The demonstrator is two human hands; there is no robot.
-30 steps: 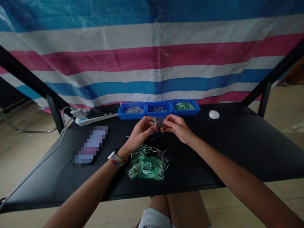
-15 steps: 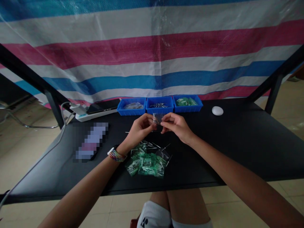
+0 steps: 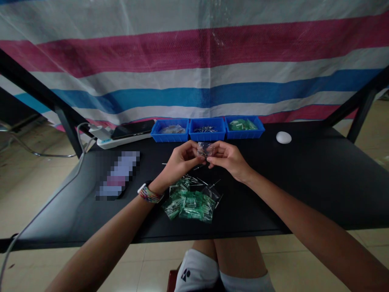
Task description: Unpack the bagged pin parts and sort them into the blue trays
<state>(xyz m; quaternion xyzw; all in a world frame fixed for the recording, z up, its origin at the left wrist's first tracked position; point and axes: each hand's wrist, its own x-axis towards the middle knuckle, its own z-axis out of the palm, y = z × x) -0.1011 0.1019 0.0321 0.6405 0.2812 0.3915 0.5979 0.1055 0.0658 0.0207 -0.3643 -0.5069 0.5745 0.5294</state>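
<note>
A small clear plastic bag (image 3: 204, 149) is stretched between my two hands, just in front of the blue bins. My left hand (image 3: 185, 157) pinches its left side, and my right hand (image 3: 226, 157) grips its right side. What the bag contains is too small to make out. Nearer to me lies a pile of green plastic packets (image 3: 193, 205) holding thin pieces. Loose metal pins (image 3: 194, 179) lie behind the pile, and a clear bag (image 3: 210, 192) rests at its right.
Left, middle and right blue bins (image 3: 170, 137) (image 3: 207, 136) (image 3: 244, 133) hold clear bags, metal pins and green packets. A power strip (image 3: 121, 141) with a dark phone and a blurred-out phone (image 3: 120, 174) are at left, a white oval object (image 3: 283, 138) at right.
The view has shifted slightly. The clear bag between my hands now looks flatter and more spread out; both hands keep their grip.
</note>
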